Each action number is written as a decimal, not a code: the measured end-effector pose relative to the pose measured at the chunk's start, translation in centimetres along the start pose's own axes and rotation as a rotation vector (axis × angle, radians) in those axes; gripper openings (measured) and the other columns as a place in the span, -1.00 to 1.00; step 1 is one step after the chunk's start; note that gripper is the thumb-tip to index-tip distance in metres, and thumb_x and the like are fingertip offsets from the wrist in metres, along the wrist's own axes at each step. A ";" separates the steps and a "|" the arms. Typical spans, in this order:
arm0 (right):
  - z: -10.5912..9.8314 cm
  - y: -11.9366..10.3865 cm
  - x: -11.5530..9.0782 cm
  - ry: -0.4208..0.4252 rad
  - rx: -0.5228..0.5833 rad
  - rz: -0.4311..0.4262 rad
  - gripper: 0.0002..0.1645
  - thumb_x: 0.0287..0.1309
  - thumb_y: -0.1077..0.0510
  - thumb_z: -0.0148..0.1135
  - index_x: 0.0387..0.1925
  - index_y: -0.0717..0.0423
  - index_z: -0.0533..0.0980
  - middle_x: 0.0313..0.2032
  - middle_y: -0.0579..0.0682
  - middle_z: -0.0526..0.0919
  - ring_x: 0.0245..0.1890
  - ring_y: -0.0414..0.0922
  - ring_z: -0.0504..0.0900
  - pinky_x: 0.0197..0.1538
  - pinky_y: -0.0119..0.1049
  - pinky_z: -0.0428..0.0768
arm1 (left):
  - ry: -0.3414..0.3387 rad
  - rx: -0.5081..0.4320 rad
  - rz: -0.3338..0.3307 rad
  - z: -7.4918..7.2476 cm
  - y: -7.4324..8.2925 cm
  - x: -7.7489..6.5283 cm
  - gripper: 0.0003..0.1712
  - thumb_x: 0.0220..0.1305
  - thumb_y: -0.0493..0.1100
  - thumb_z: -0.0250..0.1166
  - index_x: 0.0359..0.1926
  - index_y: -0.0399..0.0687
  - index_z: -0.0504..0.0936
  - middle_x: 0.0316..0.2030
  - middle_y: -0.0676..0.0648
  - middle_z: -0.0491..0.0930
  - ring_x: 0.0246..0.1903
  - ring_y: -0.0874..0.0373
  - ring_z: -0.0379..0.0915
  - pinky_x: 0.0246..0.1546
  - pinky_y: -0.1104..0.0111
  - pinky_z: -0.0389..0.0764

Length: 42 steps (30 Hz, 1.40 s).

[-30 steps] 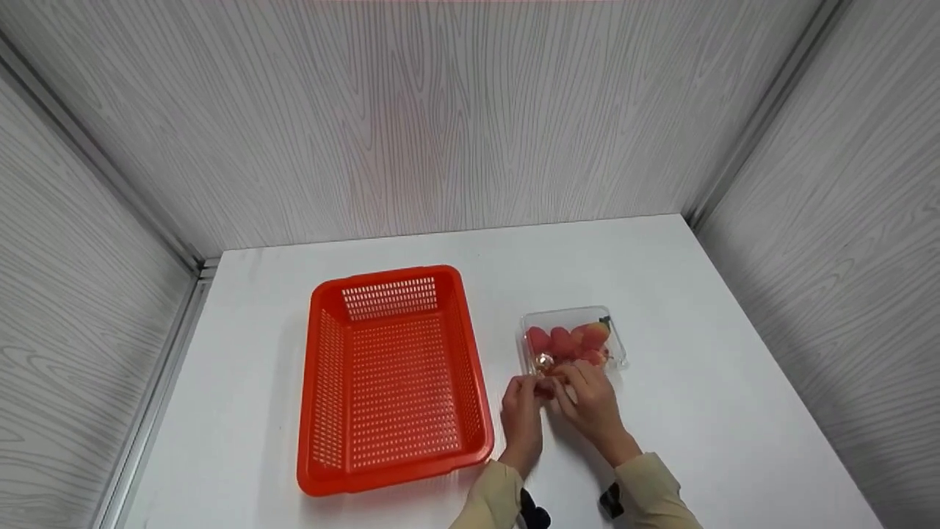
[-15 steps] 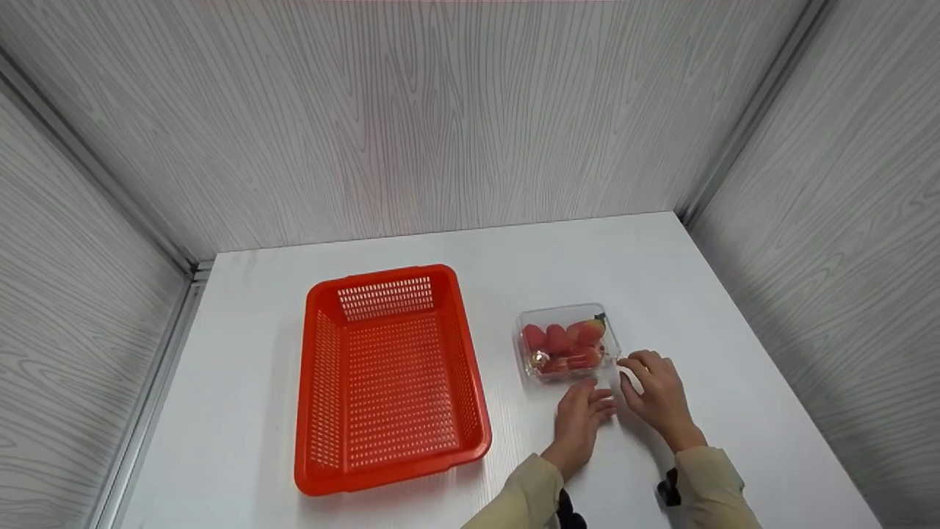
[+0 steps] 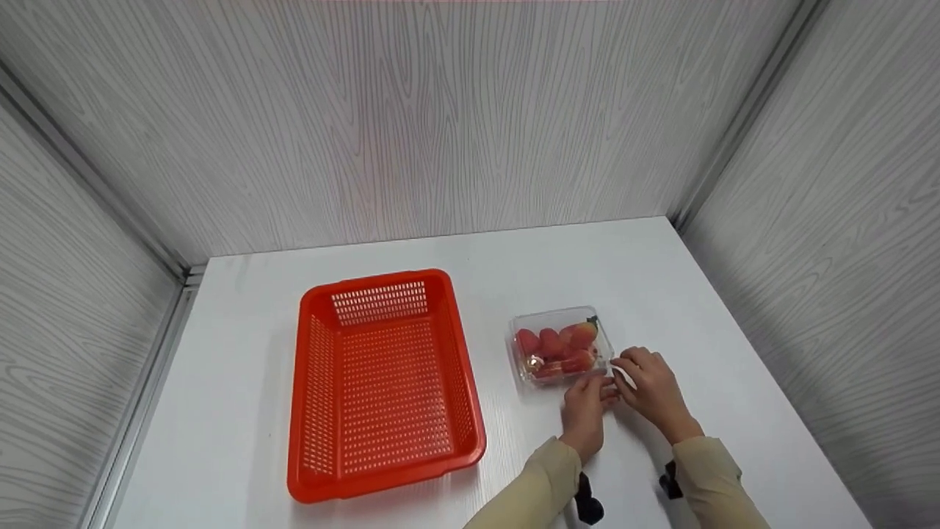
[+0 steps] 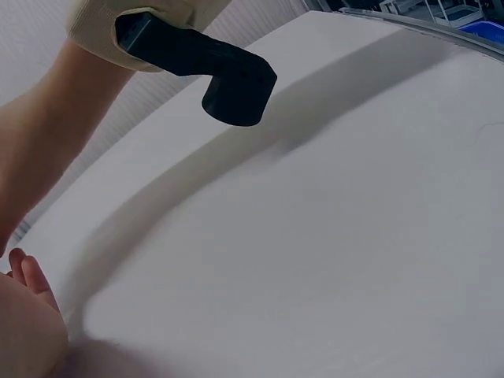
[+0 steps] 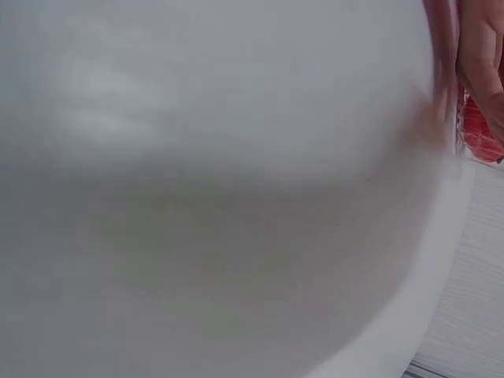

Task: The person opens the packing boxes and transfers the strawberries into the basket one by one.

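A clear plastic fruit box (image 3: pixel 527 322) lies on the white tabletop. Several red and yellow fruits (image 3: pixel 580 336) show through it, and one green leafy bit is at its back right corner. My right hand (image 3: pixel 652 389) is at the box's front right corner, its thumb and forefinger pinching the edge there. Close beside it, my left hand (image 3: pixel 585 417) reaches to the front edge near that corner with relaxed fingers. Seen from the right wrist, a hand (image 5: pixel 479 51) is beside the red contents at the upper right. The left wrist view catches little more than fingers (image 4: pixel 35 277).
A large red perforated basket (image 3: pixel 477 433) stands left of the fruit box, with nothing visible inside. Pale wood-grain panels (image 3: pixel 411 132) enclose the white table (image 3: pixel 705 316) at the back and sides. Black wrist cameras (image 3: pixel 589 507) hang under the sleeves.
Both hands have shifted right, from the box's front left part to its front right corner. In the last half second, the left hand has drawn closer to the box and the right hand.
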State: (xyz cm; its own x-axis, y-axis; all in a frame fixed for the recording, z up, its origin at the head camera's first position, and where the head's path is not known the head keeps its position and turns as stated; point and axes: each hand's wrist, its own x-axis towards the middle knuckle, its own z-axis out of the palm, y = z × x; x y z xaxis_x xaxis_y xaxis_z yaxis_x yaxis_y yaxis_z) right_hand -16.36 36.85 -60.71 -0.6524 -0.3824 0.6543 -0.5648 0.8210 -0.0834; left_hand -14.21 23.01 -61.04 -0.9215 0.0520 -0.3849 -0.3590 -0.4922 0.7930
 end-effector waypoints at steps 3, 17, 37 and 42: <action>-0.2 0.4 0.4 -0.011 -0.003 -0.040 -0.71 -0.17 0.40 0.52 -0.31 0.21 0.65 -0.33 0.04 0.58 -0.36 -0.03 0.54 -0.33 -0.12 0.49 | 0.013 0.013 0.011 0.3 0.1 0.2 -0.74 0.37 -0.18 0.21 -0.07 -0.26 0.68 -0.30 -0.09 0.69 -0.30 0.05 0.66 -0.15 0.14 0.64; -0.5 0.4 0.9 -0.061 -0.063 -0.168 -0.66 -0.20 0.50 0.50 -0.30 0.25 0.64 -0.34 0.03 0.60 -0.35 -0.04 0.57 -0.34 -0.16 0.49 | 0.008 0.060 -0.039 0.8 0.3 0.4 -0.77 0.37 -0.06 0.26 -0.12 -0.08 0.72 -0.26 -0.03 0.69 -0.27 0.12 0.65 -0.14 0.26 0.64; -0.4 0.8 1.0 -0.072 -0.042 -0.180 -0.70 -0.13 0.34 0.56 -0.28 0.22 0.65 -0.33 0.02 0.61 -0.33 -0.06 0.57 -0.32 -0.16 0.52 | -0.102 0.156 -0.011 0.4 -0.2 0.3 -0.69 0.51 -0.05 0.06 0.07 -0.01 0.63 -0.12 0.03 0.66 -0.14 0.16 0.62 -0.05 0.28 0.61; -0.5 0.8 1.2 -0.105 -0.055 -0.186 -0.74 -0.07 0.35 0.51 -0.28 0.23 0.63 -0.33 0.05 0.60 -0.32 -0.03 0.57 -0.30 -0.15 0.53 | -0.069 0.096 -0.006 0.8 0.9 -0.8 -0.70 0.48 -0.06 0.09 0.02 -0.06 0.66 -0.15 -0.01 0.67 -0.15 0.11 0.62 -0.03 0.23 0.60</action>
State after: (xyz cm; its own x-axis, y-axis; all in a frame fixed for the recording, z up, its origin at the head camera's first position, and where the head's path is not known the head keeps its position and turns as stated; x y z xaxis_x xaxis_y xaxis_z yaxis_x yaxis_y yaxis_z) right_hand -17.33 37.21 -59.57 -0.5906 -0.5690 0.5722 -0.6538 0.7530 0.0738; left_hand -13.93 23.24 -59.69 -0.9261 0.1160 -0.3591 -0.3741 -0.4063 0.8336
